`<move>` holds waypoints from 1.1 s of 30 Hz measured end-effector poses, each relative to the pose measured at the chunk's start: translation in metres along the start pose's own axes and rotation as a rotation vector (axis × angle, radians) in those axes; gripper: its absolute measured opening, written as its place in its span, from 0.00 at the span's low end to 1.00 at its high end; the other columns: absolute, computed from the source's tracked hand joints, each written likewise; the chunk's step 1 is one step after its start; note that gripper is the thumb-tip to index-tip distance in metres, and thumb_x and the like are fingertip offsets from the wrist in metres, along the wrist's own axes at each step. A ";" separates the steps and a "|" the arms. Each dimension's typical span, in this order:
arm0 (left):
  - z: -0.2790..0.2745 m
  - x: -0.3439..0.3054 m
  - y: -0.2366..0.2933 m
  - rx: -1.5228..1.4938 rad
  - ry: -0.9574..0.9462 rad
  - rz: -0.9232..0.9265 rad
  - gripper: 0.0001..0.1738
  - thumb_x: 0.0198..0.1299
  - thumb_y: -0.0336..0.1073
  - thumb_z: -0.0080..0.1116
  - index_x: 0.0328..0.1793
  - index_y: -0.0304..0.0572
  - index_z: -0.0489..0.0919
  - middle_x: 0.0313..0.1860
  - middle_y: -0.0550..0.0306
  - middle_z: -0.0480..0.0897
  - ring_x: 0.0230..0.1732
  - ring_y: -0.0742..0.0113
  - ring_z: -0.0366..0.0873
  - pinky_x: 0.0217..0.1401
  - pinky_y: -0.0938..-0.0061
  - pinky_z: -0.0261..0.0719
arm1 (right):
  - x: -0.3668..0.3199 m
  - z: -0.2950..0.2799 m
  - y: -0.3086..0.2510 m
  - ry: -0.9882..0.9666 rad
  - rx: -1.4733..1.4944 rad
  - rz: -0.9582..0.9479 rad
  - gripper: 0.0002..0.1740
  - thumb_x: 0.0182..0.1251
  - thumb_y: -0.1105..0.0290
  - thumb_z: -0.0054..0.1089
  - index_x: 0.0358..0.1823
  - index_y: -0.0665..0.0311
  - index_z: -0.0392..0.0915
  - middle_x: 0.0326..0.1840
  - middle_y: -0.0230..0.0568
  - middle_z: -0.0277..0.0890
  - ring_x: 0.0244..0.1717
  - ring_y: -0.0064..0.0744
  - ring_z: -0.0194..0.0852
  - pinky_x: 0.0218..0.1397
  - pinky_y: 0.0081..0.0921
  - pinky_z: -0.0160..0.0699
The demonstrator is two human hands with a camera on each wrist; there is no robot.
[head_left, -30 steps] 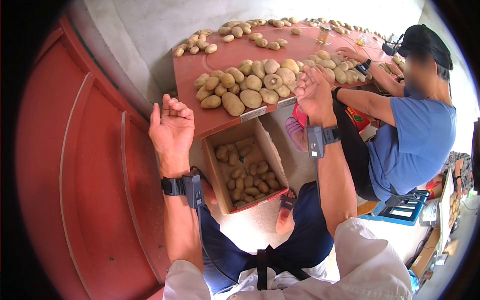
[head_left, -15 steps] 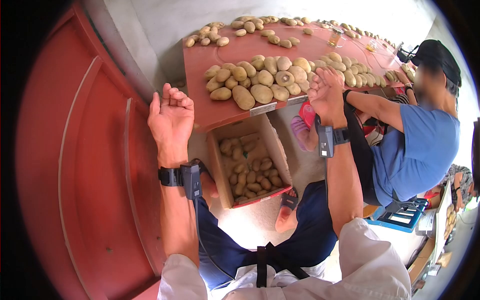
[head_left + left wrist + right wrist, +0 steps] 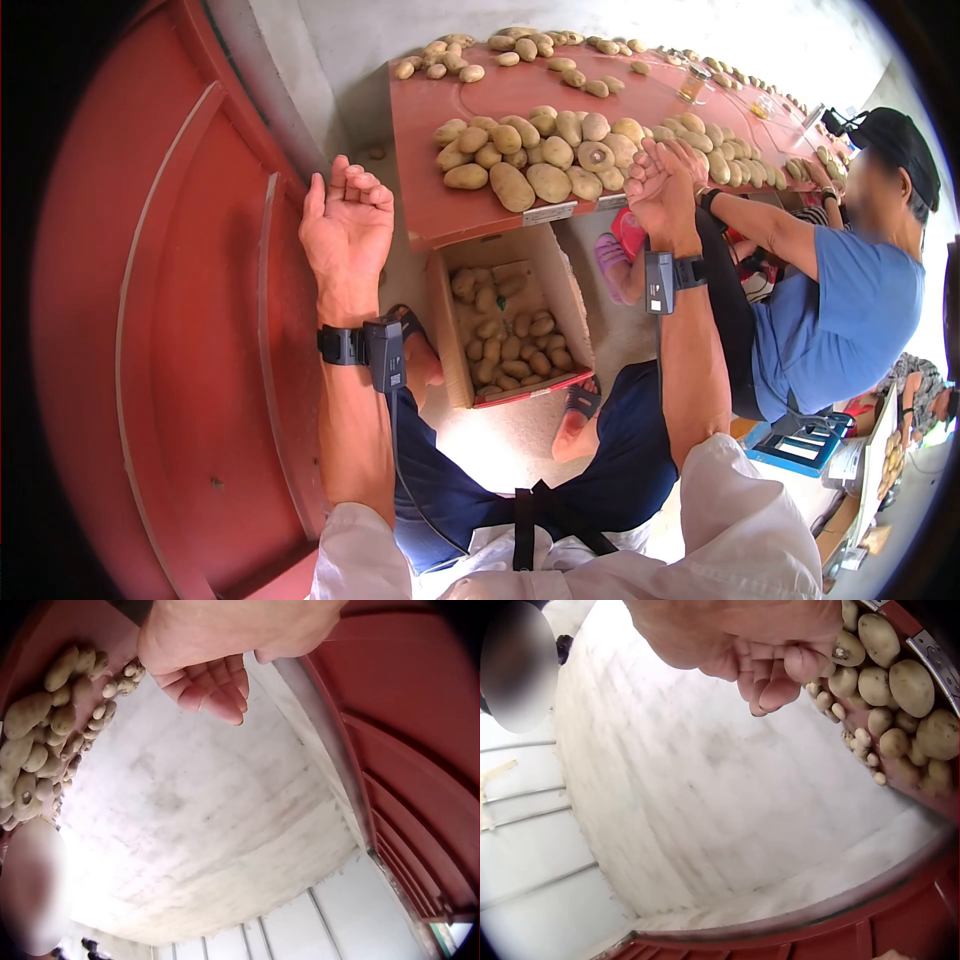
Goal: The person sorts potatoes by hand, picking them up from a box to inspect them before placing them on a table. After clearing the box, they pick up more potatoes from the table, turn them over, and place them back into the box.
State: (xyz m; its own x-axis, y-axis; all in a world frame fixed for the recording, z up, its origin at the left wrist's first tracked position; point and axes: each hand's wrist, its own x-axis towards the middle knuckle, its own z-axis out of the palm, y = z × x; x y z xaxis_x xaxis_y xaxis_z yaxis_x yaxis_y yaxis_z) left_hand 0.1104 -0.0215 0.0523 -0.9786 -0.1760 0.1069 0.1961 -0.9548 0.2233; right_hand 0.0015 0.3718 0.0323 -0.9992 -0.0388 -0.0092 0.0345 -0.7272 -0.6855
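My left hand (image 3: 350, 225) is held up in front of me, palm up with relaxed fingers and nothing in it, left of the red table (image 3: 425, 215). The right hand (image 3: 664, 195) is raised too, its fingers loosely bent and no object in them. In the head view it overlaps the front edge of a potato pile (image 3: 548, 182) on the table. Below and between the hands stands an open cardboard box (image 3: 575, 300) with several potatoes (image 3: 510, 350) in its bottom. Both wrist views show the loosely bent fingers against a pale wall.
A red door (image 3: 200, 330) stands close on the left. To the right sits a person in a blue shirt (image 3: 840, 300), one arm reaching to the table. Smaller potatoes (image 3: 440, 60) and a glass mug (image 3: 692, 85) are further back. A blue crate (image 3: 800, 450) stands at the right.
The head view has shifted, so the table and box appear further right and slightly higher or lower. Both hands stay raised and hold nothing. The other person's hand has moved off the potatoes nearby.
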 end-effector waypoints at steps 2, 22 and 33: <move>0.001 -0.001 0.002 -0.009 -0.014 -0.006 0.19 0.79 0.46 0.49 0.53 0.36 0.82 0.40 0.56 0.80 0.41 0.64 0.77 0.45 0.67 0.74 | 0.005 0.001 0.004 -0.039 -0.037 0.029 0.13 0.78 0.63 0.56 0.55 0.64 0.78 0.36 0.34 0.79 0.33 0.28 0.74 0.31 0.22 0.66; 0.029 -0.031 -0.023 -0.072 -0.065 -0.030 0.20 0.81 0.47 0.47 0.52 0.39 0.83 0.39 0.58 0.79 0.40 0.66 0.75 0.43 0.69 0.73 | 0.088 0.111 0.122 -0.414 -2.025 -0.448 0.32 0.65 0.64 0.61 0.73 0.49 0.73 0.69 0.46 0.73 0.73 0.55 0.68 0.72 0.48 0.73; 0.033 -0.035 -0.022 -0.100 -0.058 -0.023 0.21 0.80 0.50 0.48 0.51 0.40 0.83 0.37 0.57 0.82 0.39 0.64 0.75 0.45 0.67 0.73 | 0.123 0.127 0.154 -0.634 -2.331 -0.425 0.37 0.63 0.58 0.64 0.76 0.43 0.71 0.68 0.41 0.77 0.69 0.54 0.72 0.69 0.47 0.76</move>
State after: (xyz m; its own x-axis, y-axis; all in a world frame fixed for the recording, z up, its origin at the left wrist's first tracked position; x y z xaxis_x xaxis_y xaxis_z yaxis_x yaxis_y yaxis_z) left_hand 0.1422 0.0135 0.0761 -0.9769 -0.1425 0.1594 0.1637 -0.9781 0.1289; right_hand -0.1131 0.1687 0.0181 -0.8074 -0.5813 0.1013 -0.5781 0.8136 0.0613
